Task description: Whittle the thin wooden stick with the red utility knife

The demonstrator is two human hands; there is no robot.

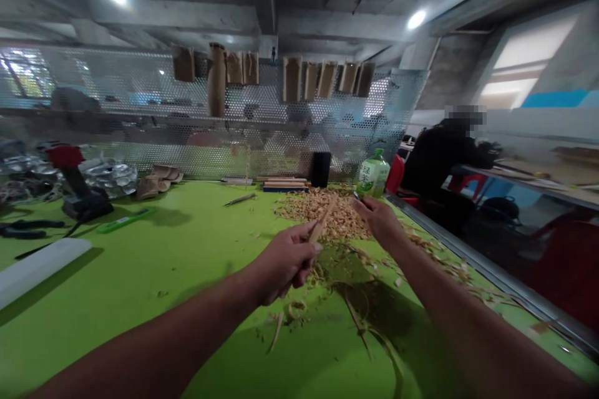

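Wooden stick | left hand clenched around it | right hand pinching metal piece

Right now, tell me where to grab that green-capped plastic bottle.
Grip the plastic bottle around its labelled middle, coming from the near side over the wood shavings: it stands upright, and the body is wider than the tapering neck.

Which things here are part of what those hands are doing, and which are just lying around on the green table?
Part of it:
the left hand gripping a wooden stick; the right hand pinching a small glinting thing; the wood shavings.

Probably just lying around:
a green-capped plastic bottle; a black upright slab; stacked wooden strips; crumpled foil.
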